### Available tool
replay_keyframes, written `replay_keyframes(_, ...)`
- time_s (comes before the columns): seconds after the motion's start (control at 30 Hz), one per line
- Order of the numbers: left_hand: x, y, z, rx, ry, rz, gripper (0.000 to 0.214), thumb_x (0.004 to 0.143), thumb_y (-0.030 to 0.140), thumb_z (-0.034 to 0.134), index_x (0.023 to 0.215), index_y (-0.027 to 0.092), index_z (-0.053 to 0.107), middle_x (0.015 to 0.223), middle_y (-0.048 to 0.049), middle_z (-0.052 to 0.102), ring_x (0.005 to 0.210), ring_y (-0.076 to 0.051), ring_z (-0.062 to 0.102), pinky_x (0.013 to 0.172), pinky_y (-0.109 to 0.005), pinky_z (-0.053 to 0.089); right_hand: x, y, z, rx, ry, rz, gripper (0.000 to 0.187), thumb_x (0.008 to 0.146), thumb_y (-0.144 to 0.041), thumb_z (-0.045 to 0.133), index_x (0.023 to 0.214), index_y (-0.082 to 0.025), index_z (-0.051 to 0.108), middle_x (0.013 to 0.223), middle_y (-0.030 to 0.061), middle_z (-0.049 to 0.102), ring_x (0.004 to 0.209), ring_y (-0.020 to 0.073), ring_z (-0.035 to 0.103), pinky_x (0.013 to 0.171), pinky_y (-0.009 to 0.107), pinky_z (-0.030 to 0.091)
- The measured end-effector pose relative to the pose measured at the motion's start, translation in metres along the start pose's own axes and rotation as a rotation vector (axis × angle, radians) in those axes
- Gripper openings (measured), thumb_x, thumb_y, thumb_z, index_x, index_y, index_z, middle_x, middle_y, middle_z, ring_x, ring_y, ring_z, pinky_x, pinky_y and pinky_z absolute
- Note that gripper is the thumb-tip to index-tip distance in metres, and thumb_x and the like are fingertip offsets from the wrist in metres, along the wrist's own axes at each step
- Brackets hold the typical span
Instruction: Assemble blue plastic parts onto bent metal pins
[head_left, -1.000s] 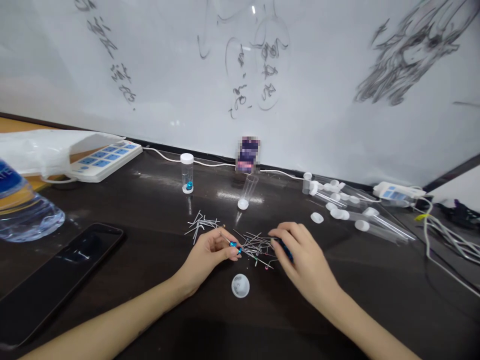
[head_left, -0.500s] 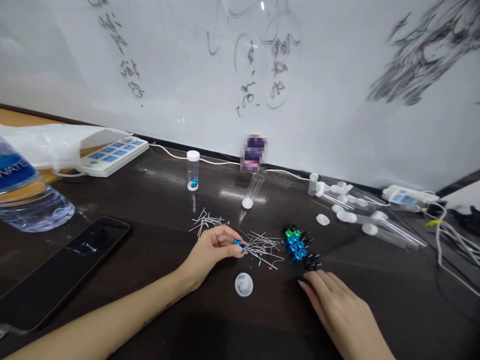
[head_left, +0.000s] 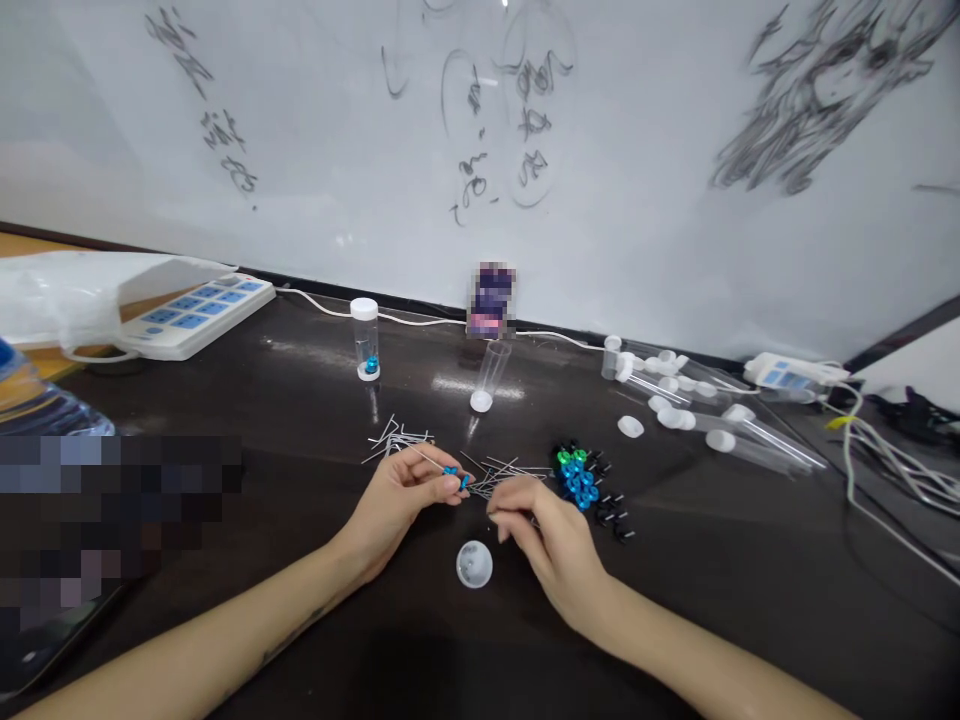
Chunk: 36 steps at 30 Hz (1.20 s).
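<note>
From my far-off station, a clear plastic bottle (head_left: 56, 408) closes off the left edge of the dark wood-look desk (head_left: 712, 600); behind it sits a white power strip with blue sockets (head_left: 199, 310). Next along, a white-capped clear tube (head_left: 365, 335) stands upright, something blue at its base. A loose bundle of bent silver wires (head_left: 396, 436) lies just beyond my left hand (head_left: 397, 505). That hand's grip is clamped, thumb against fingers, on the small glossy blue piece (head_left: 451, 473). It shows as two bright rounded lumps, one each side of a slim middle, and a thin silver wire runs from it toward the upper left.

The piece sits between that bundle and a second tangle of silver wires (head_left: 514, 469). Nearer me, a round translucent white cap (head_left: 475, 565) lies between my forearms. My right hand (head_left: 555, 540) is bent over the near side of the tangle, thumb and forefinger close; I cannot tell whether they pinch anything. Just to its right is a pile of blue, green and black pieces (head_left: 579, 482). Dark desk stretches from there to clear tubes with white caps (head_left: 679, 415) and white cables (head_left: 885, 470) at the right edge. The whiteboard (head_left: 337, 150) bounds the back.
</note>
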<state>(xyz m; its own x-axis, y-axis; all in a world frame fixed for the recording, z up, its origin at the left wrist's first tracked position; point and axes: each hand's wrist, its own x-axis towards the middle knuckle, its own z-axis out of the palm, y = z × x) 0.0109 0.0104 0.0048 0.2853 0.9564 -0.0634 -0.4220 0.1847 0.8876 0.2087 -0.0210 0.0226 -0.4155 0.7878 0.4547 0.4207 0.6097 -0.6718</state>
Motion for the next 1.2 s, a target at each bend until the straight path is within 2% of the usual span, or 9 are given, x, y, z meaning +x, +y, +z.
replay_keyframes(0.07, 0.000, -0.001, 0.000, 0.045, 0.048, 0.035, 0.014, 0.075, 0.018, 0.076, 0.086, 0.016, 0.068, 0.081, -0.0028, 0.075, 0.072, -0.012, 0.065, 0.074, -0.024, 0.050, 0.013, 0.013, 0.009, 0.067, 0.097, 0.121, 0.016, 0.096, -0.018, 0.049, 0.084, -0.020, 0.059, 0.080, 0.0013, 0.058, 0.063, 0.0138, 0.057, 0.061, 0.027, 0.047)
replay_keyframes(0.13, -0.001, -0.001, 0.000, 0.098, 0.072, 0.047, 0.015, 0.074, 0.019, 0.077, 0.086, 0.017, 0.068, 0.082, -0.0025, 0.075, 0.074, -0.013, 0.065, 0.075, -0.025, 0.049, 0.018, 0.023, 0.015, 0.147, 0.149, 0.174, 0.018, 0.097, -0.019, 0.047, 0.093, -0.019, 0.065, 0.082, 0.0022, 0.057, 0.060, 0.0131, 0.055, 0.055, 0.026, 0.046)
replay_keyframes(0.27, -0.002, -0.002, -0.001, 0.137, 0.060, 0.022, 0.016, 0.074, 0.021, 0.076, 0.088, 0.017, 0.068, 0.085, -0.0037, 0.075, 0.076, -0.014, 0.065, 0.076, -0.026, 0.049, 0.013, 0.030, 0.013, 0.121, 0.090, 0.108, 0.039, 0.099, -0.016, 0.038, 0.132, -0.028, 0.054, 0.102, 0.0058, 0.057, 0.070, 0.0143, 0.055, 0.063, 0.029, 0.050)
replay_keyframes(0.37, -0.003, -0.002, -0.001, 0.102, 0.062, 0.017, 0.017, 0.074, 0.020, 0.077, 0.088, 0.017, 0.069, 0.087, -0.0042, 0.076, 0.079, -0.015, 0.066, 0.079, -0.028, 0.049, 0.008, 0.028, 0.011, 0.089, 0.032, 0.065, 0.045, 0.099, -0.014, 0.034, 0.139, -0.031, 0.045, 0.102, 0.0057, 0.054, 0.077, 0.0155, 0.056, 0.068, 0.031, 0.052)
replay_keyframes(0.53, -0.006, -0.002, 0.001, 0.033, 0.047, -0.069, 0.019, 0.070, 0.016, 0.079, 0.087, 0.017, 0.071, 0.078, -0.0033, 0.076, 0.074, -0.016, 0.067, 0.077, -0.027, 0.050, 0.004, 0.024, 0.012, 0.147, 0.041, 0.086, 0.032, 0.092, -0.014, 0.055, 0.122, -0.027, 0.056, 0.097, 0.0044, 0.060, 0.086, 0.0193, 0.060, 0.077, 0.035, 0.054)
replay_keyframes(0.63, -0.008, -0.002, 0.002, -0.019, 0.032, -0.117, 0.019, 0.069, 0.015, 0.080, 0.086, 0.017, 0.072, 0.075, -0.0023, 0.076, 0.072, -0.015, 0.068, 0.075, -0.026, 0.051, 0.003, 0.022, 0.011, 0.118, 0.048, 0.006, 0.022, 0.093, -0.013, 0.055, 0.110, -0.025, 0.062, 0.099, 0.0058, 0.061, 0.090, 0.0208, 0.061, 0.078, 0.036, 0.053)
replay_keyframes(0.8, -0.009, -0.002, 0.000, -0.099, 0.039, -0.143, 0.018, 0.069, 0.014, 0.080, 0.084, 0.017, 0.072, 0.079, -0.0017, 0.075, 0.075, -0.015, 0.069, 0.079, -0.027, 0.053, 0.003, 0.019, 0.010, 0.093, 0.055, -0.032, 0.027, 0.093, -0.011, 0.055, 0.115, -0.024, 0.061, 0.103, 0.0060, 0.060, 0.091, 0.0195, 0.061, 0.079, 0.034, 0.053)
replay_keyframes(1.03, -0.008, -0.003, 0.001, -0.068, 0.038, -0.157, 0.020, 0.068, 0.013, 0.080, 0.085, 0.018, 0.072, 0.077, -0.0010, 0.076, 0.073, -0.013, 0.067, 0.077, -0.023, 0.050, 0.002, 0.019, 0.012, 0.116, 0.087, -0.067, 0.022, 0.089, -0.009, 0.062, 0.105, -0.023, 0.060, 0.099, 0.0048, 0.062, 0.093, 0.0203, 0.061, 0.080, 0.036, 0.052)
replay_keyframes(1.2, -0.009, -0.003, 0.001, -0.051, 0.032, -0.159, 0.019, 0.069, 0.014, 0.080, 0.084, 0.018, 0.071, 0.076, -0.0008, 0.075, 0.072, -0.013, 0.066, 0.075, -0.025, 0.049, 0.001, 0.019, 0.011, 0.046, 0.103, -0.108, 0.023, 0.089, -0.011, 0.063, 0.107, -0.025, 0.061, 0.094, 0.0048, 0.058, 0.085, 0.0199, 0.059, 0.069, 0.035, 0.053)
